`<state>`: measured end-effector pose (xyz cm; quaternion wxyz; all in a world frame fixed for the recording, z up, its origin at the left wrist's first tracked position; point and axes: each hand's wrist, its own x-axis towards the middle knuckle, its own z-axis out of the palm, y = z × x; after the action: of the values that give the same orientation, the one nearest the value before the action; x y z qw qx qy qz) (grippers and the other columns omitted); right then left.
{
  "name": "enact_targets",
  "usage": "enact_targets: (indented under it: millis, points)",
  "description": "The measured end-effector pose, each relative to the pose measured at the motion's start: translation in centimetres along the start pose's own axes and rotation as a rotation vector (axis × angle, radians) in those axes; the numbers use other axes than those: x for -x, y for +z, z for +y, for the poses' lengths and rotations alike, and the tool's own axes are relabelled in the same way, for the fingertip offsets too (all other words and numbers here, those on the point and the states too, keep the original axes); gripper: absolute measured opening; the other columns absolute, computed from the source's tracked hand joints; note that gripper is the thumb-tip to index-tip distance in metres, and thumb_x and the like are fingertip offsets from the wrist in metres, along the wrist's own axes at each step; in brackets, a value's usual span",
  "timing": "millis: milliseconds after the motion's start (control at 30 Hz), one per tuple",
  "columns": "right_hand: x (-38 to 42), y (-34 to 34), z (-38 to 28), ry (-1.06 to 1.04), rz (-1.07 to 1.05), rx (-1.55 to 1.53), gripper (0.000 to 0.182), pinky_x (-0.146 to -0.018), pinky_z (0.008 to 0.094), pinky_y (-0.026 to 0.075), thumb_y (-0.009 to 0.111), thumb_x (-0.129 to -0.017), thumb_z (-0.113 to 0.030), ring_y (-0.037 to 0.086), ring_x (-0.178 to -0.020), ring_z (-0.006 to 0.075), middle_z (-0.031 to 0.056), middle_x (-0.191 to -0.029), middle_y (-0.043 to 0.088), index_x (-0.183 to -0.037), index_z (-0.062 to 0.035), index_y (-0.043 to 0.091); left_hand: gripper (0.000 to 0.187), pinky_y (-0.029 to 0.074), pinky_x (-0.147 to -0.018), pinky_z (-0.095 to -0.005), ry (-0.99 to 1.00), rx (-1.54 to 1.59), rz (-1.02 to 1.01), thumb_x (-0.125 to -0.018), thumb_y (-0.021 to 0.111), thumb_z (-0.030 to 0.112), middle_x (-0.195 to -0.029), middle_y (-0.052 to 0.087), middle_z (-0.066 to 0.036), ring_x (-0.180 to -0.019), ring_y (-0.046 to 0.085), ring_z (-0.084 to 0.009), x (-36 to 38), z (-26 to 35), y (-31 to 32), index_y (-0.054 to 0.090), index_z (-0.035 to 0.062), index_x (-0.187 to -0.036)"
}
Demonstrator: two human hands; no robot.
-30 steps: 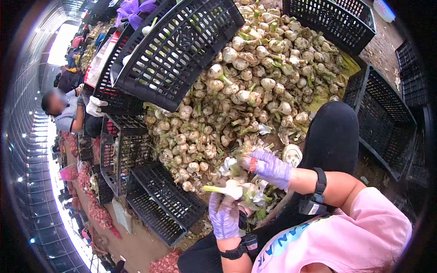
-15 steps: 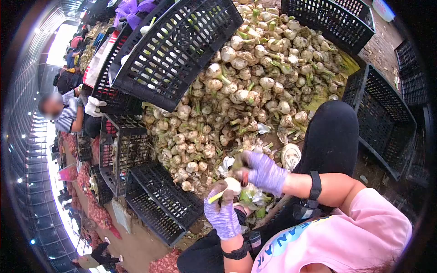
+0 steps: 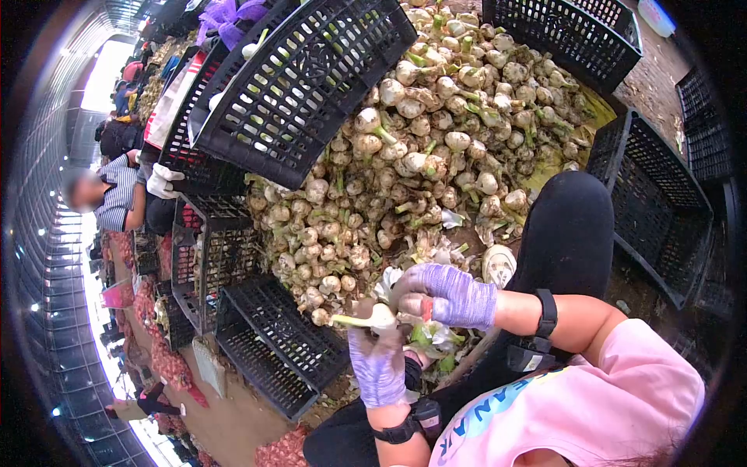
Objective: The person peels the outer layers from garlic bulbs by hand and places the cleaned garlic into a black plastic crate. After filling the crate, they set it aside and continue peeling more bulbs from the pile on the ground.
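A peeled-looking white garlic bulb [image 3: 382, 317] with a pale green stem is gripped in my left hand [image 3: 379, 366], its stem pointing left. My left glove is purple and white, with dirty fingertips. Right beside the bulb, my right hand [image 3: 451, 296] has its gloved fingers curled, close to or touching the bulb. A small red-orange piece [image 3: 426, 308] shows at those fingers; what it belongs to is hidden. Loose husks and leaf scraps [image 3: 437, 336] lie below my hands. Ahead spreads a large heap of soil-stained garlic [image 3: 420, 156].
A tilted black crate [image 3: 299, 86] holding garlic stands at the upper left. More black crates lie at the lower left [image 3: 272, 342] and right [image 3: 657, 202]. My bent knee [image 3: 572, 226] is right of the heap. Another person [image 3: 117, 191] works at the far left.
The bulb has turned in my left hand, its stem swinging up and left. My right hand has shifted slightly down and rightward, its fingers now beside the bulb.
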<state>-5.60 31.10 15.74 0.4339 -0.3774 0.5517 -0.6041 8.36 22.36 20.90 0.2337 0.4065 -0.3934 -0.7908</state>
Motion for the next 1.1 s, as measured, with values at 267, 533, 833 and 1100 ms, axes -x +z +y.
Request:
enact_targets:
  millis: [267,533,833,1100]
  points:
    - [-0.1,1.4,0.3,0.154,0.024,-0.425,0.034,-0.080,0.0289,0.044,0.063,-0.082,-0.026,0.054,-0.090,0.0128,0.0082,-0.097,0.062,-0.102,0.0008,0.056,0.080,0.042,-0.092,-0.0315,0.314,-0.905,-0.132,-0.064,0.071,0.002,-0.124,0.049,-0.016,-0.109,0.051,-0.0223,-0.3,-0.6,0.2,0.032,-0.0026,-0.133]
    - [0.3,0.4,0.4,0.332,0.026,-0.568,0.029,-0.063,0.0232,0.046,0.071,-0.077,-0.026,0.056,-0.071,0.0071,0.0014,-0.080,0.062,-0.092,-0.0026,0.061,0.085,0.043,-0.089,-0.0325,0.246,-0.868,-0.197,-0.063,0.076,0.009,-0.118,0.053,-0.015,-0.103,0.054,-0.0214,0.1,-0.4,-0.1,0.031,0.0033,-0.135]
    - [0.6,-0.3,-0.2,0.074,-0.052,-0.061,0.034,-0.071,0.0304,0.046,0.066,-0.076,-0.023,0.059,-0.081,0.0147,0.0075,-0.088,0.063,-0.102,-0.0022,0.059,0.058,0.049,-0.060,-0.0240,-0.086,-0.056,-0.059,-0.081,0.059,0.046,-0.105,0.057,-0.008,-0.085,0.058,-0.0159,-0.4,-1.6,-1.4,0.048,0.0054,-0.121]
    - [0.2,0.5,0.7,-0.027,0.091,0.310,0.032,-0.075,0.0449,0.043,0.053,-0.078,-0.021,0.051,-0.088,0.0426,0.0249,-0.090,0.053,-0.101,0.0016,0.051,0.062,0.040,-0.089,-0.0348,0.244,-0.658,0.024,-0.090,0.034,0.055,-0.110,0.053,-0.012,-0.101,0.051,-0.0225,-0.7,-4.2,-0.9,0.047,0.0012,-0.118]
